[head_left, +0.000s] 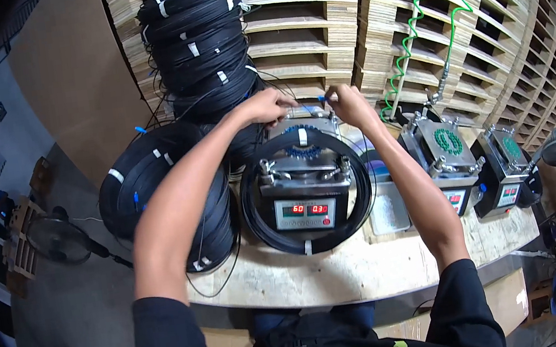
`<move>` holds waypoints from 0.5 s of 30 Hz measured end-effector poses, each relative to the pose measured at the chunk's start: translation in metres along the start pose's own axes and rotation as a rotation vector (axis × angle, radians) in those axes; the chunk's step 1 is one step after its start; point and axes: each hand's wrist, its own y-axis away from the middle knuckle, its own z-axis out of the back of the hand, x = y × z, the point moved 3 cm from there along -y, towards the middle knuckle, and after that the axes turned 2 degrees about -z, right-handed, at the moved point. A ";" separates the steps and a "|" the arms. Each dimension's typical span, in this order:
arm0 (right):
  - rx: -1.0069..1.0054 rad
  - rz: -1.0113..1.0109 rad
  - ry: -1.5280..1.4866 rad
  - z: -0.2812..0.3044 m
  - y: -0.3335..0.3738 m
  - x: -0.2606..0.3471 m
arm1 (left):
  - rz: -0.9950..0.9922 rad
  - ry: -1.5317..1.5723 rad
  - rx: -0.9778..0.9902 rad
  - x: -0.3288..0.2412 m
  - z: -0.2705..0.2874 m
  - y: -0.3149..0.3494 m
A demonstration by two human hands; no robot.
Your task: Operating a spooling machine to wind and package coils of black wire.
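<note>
Above the far side of a bench machine (306, 213), both of my hands are raised close together. My right hand (347, 102) pinches a small blue connector (322, 99) between thumb and fingertips. Across a small gap, my left hand (269, 106) has its fingers bent together and the index finger reaching toward the connector; what it holds is too small to make out. A coil of black cable (309, 246) with white tape bands hangs around the machine's front. Blue pieces ring the metal plate on top, partly hidden by the coil.
Tall stacked black cable coils (195, 51) stand behind my left arm, with more coils (150, 165) nearer. To the right are two similar machines (448, 142) (508, 147) with green-ringed plates, and a grey tray (388, 208). Wooden pallets (304, 26) and green coiled hoses (407, 37) rise behind the wooden table (292, 280).
</note>
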 end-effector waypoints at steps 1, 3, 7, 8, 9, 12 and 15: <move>0.067 0.003 0.007 0.001 0.000 0.003 | 0.021 -0.074 0.040 0.005 0.007 0.002; 0.103 -0.006 0.015 0.000 -0.001 -0.010 | 0.039 -0.216 0.088 -0.006 0.022 0.004; 0.309 -0.103 0.037 -0.012 0.000 -0.006 | 0.022 -0.230 0.100 0.000 0.038 0.010; 0.352 -0.132 0.047 -0.012 -0.001 -0.002 | 0.015 -0.176 0.088 0.005 0.036 0.007; 0.357 -0.141 0.053 -0.014 -0.004 -0.005 | 0.040 -0.104 0.117 0.010 0.033 0.003; 0.385 -0.064 0.082 -0.022 -0.010 -0.011 | -0.023 -0.155 0.104 0.007 0.034 -0.001; 0.431 -0.046 0.066 -0.026 -0.019 -0.010 | -0.013 -0.099 0.108 0.016 0.027 -0.007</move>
